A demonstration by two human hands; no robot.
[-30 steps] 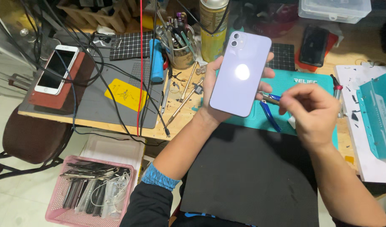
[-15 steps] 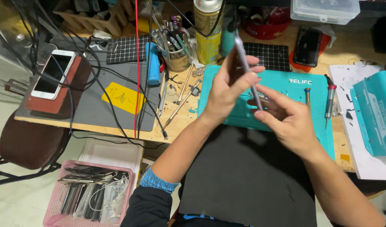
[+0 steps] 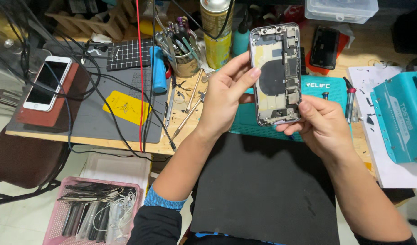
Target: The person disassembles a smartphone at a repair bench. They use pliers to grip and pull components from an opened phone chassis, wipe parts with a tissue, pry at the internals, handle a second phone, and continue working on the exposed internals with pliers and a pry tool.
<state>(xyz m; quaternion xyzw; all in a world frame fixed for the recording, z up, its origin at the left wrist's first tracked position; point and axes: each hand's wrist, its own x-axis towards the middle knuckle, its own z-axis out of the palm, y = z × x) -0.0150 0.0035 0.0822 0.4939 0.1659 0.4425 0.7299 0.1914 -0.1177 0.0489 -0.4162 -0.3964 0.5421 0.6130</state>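
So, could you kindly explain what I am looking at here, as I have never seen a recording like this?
There is no machine here: a person wears a camera on the head, looking down at their own bare hands over a cluttered wooden workbench. The left hand and right hand together hold up an opened phone body, its screen gone, so the inner parts face the camera. Beneath it lies a teal work mat. To the left are a grey mat with a yellow card, a white phone on a reddish block, a cup of tools and a spray can. A pink basket sits on the floor.
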